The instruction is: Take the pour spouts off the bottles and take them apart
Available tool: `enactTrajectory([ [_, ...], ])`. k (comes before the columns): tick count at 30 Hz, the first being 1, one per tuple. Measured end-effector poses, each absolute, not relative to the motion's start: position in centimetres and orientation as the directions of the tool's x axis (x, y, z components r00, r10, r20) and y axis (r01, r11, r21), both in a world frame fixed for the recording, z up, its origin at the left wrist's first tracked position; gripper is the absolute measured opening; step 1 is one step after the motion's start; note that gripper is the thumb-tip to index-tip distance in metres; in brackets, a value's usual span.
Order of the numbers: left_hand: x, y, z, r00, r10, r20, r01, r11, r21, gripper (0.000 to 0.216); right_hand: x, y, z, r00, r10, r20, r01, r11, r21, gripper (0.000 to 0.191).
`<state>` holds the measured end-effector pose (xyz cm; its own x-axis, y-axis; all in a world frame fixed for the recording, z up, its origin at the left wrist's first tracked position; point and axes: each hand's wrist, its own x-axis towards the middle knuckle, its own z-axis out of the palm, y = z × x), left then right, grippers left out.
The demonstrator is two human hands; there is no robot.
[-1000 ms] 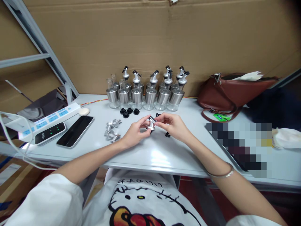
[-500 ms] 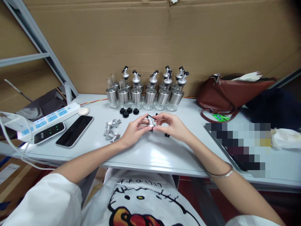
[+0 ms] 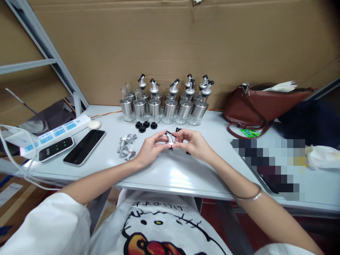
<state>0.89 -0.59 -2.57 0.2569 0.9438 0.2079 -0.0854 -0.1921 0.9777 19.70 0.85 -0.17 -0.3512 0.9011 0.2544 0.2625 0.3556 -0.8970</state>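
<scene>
Between my hands, just above the table, is a silver pour spout (image 3: 170, 139) with a black lever on top. My left hand (image 3: 152, 147) pinches it from the left, and my right hand (image 3: 193, 143) grips it from the right. Black parts (image 3: 178, 130) lie partly hidden behind my right hand. Left of my left hand are several loose silver spout bodies (image 3: 126, 146). Farther back sit several black rubber stoppers (image 3: 142, 129). Behind them stand rows of glass bottles with steel sleeves (image 3: 170, 108); several carry spouts like the held one (image 3: 154, 86), while others have bare necks.
At the left lie a phone (image 3: 85, 147), a black device with green lights (image 3: 56, 149), a power strip (image 3: 60, 131) and a round white object (image 3: 95, 125). A brown bag (image 3: 262, 104) sits at right, near a blurred-out area (image 3: 271, 163). Cardboard (image 3: 159, 42) backs the table.
The black lever on the held spout sits slightly lower, and my right fingers have shifted a little at it. Both hands otherwise keep their place; the view has moved slightly.
</scene>
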Motion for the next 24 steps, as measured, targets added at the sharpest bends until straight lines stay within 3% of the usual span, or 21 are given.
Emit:
enactTrajectory([
  [18,1.2,-0.5,-2.1,0.210,0.960,0.184,-0.137,-0.157,0.978,0.051,19.5,0.2,0.9,-0.384,0.866,0.319,0.355,0.458,-0.815,0.024],
  [24,1.0,-0.7,-1.2,0.241,0.935,0.262,-0.133,-0.236,0.963,0.053,19.5,0.1,1.3,-0.405,0.843,0.353,0.217,0.464,-0.859,0.031],
])
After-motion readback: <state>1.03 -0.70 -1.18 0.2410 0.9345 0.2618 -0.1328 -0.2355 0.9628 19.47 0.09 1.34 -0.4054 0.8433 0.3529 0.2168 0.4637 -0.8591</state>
